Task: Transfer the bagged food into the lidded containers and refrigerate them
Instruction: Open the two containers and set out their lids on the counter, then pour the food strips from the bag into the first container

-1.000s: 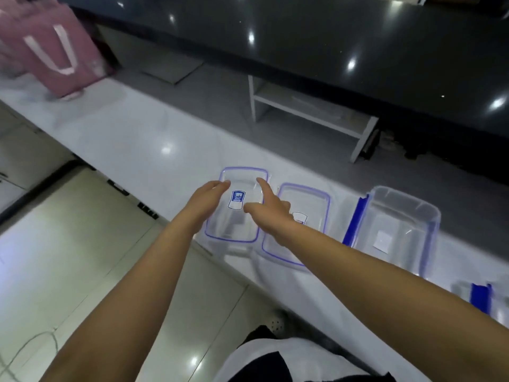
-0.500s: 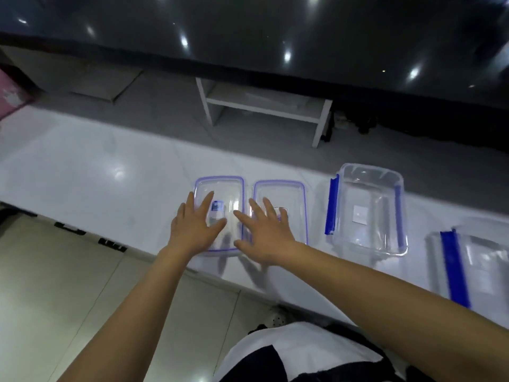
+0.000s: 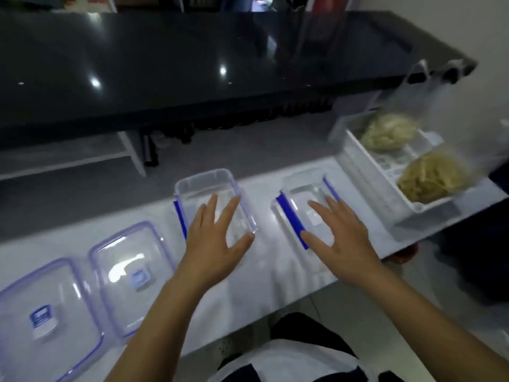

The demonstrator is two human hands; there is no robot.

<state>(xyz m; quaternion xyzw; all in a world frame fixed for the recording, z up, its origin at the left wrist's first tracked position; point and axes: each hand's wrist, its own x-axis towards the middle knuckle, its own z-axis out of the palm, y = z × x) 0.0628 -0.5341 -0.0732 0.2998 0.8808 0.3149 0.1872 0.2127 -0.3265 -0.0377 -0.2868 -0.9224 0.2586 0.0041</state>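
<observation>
Head view, only one. Centre frame: left hand (image 3: 217,244) spread flat, fingers splayed, over left container (image 3: 212,199); holding nothing, contact w/ rim can't tell. Right hand (image 3: 341,238) likewise wide open, empty, over right container (image 3: 300,205). Both containers clear w/ blue clips, lidless, empty, side by side on white counter (image 3: 82,216), slightly apart.

Lower left: two lids (image 3: 129,274) (image 3: 44,312) lying flat, just beside each other, blue-edged, label stickers up.

Right edge, upper-mid: white tray (image 3: 424,205) w/ two clear bags of food: pale lumps in far bag (image 3: 388,130), yellowish strands in near bag (image 3: 429,177). Blurred; exact food can't tell.

Progress, as a judgement: early. Lids off, containers laid out = done. Left: empty both bags into containers, snap lids, into fridge (not seen in frame).

Orientation: containers' long axes run from lower right to upper left of frame, roughly parallel, open side up. Lids' long axes similar tilt. Bags slumped, no clear axis; mouths not visible.
</observation>
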